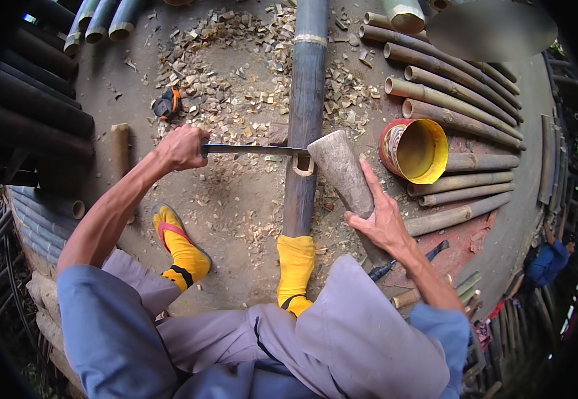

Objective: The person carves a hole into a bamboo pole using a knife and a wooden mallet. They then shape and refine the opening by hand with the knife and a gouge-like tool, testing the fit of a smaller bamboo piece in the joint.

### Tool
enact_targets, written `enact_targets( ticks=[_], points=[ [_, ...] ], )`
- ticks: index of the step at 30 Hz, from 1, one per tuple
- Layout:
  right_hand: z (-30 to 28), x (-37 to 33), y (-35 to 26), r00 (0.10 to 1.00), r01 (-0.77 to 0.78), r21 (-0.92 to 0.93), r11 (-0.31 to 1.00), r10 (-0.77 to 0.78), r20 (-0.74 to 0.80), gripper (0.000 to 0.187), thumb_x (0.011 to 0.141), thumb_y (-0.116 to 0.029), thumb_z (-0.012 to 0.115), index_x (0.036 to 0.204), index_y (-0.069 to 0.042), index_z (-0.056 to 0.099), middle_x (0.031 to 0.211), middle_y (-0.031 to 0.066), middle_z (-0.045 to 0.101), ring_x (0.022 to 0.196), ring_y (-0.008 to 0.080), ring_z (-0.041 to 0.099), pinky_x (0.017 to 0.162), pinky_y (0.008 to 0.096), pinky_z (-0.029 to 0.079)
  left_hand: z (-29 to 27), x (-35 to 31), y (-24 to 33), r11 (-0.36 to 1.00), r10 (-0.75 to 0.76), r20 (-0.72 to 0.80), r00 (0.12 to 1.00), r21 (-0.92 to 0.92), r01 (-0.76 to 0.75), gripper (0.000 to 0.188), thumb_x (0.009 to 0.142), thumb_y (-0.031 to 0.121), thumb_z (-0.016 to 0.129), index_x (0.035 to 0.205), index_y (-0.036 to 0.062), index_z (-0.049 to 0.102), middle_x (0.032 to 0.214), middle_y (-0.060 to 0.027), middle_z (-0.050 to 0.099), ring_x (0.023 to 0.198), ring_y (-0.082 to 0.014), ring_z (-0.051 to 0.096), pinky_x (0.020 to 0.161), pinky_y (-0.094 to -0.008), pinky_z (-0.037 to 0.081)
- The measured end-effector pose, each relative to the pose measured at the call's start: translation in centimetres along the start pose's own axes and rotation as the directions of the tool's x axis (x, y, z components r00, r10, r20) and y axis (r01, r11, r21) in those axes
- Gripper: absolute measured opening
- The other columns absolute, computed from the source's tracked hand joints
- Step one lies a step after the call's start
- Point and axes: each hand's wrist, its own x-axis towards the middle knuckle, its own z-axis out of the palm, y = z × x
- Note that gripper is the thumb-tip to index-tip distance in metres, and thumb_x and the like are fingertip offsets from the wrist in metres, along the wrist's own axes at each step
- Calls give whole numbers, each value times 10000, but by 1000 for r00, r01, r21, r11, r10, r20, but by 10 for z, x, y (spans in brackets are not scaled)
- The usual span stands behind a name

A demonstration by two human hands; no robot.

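Note:
My left hand [184,146] is closed round the hidden handle of a long, straight knife [256,149]. The blade lies level across a thick bamboo pole [305,100], at the far edge of a pale cut notch [303,166]. My right hand [383,223] grips a heavy wooden mallet [342,166], with the thumb across it and a finger stretched along its side. The mallet's broad end is tilted up to the left, close beside the blade's tip; whether they touch is unclear. My yellow-socked foot [295,266] is at the pole's near end.
Wood chips [216,80] cover the ground around the pole. A black-and-orange tape measure [167,104] lies at left. To the right stand a yellow-lined bucket [429,174] and rows of bamboo poles [455,120]. Dark poles [36,113] are stacked at left. Another person [548,263] is far right.

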Motion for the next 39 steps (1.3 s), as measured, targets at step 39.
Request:
enact_targets(
  ticks=[39],
  points=[
    [102,-13,53,917,278,-55,959,-282,-282,934,640,-222,807,1444,-139,340,1171,244,550,905,404,627,757,432,543,42,-20,7,964,204,-242,949,219,-151,250,621,11,638,835,43,515,800,-103,561,754,-274,572,665,-394,419]
  ],
)
